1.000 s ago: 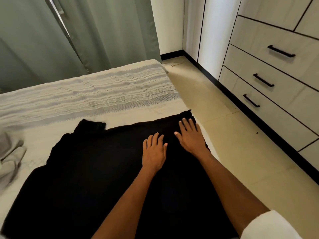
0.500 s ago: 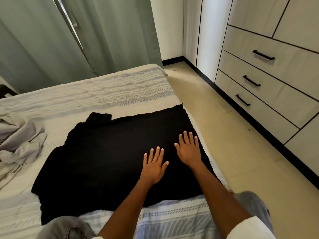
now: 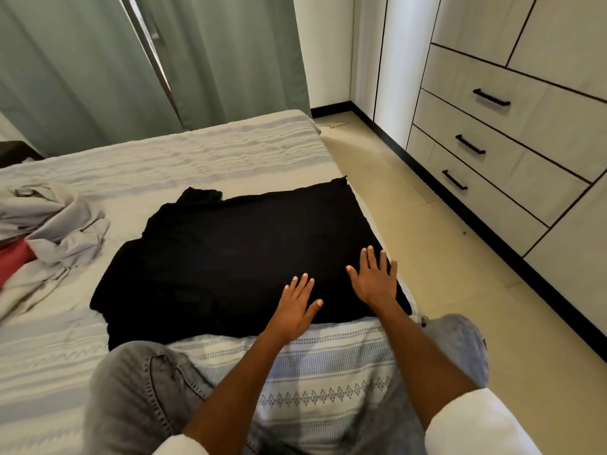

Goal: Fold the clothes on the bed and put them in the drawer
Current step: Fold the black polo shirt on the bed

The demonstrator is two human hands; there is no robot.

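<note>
A black garment [image 3: 236, 254] lies spread flat on the bed [image 3: 203, 159], near the bed's right edge. My left hand [image 3: 295, 307] rests flat on its near hem with fingers straight and spread. My right hand [image 3: 374, 280] lies flat on the garment's near right corner, fingers straight. Neither hand grips the cloth. On the right wall stands a unit with three shut drawers [image 3: 486, 142], each with a black bar handle.
A crumpled grey garment [image 3: 56, 224] and a bit of red cloth [image 3: 13, 257] lie at the bed's left. My knees in grey jeans [image 3: 141, 392] rest on the bed's near part. Tiled floor [image 3: 427, 244] runs between bed and drawers. Green curtains [image 3: 98, 60] hang behind.
Both hands have slid toward me over the black garment, from its far right part to its near hem. The view has pulled back, and my knees now show.
</note>
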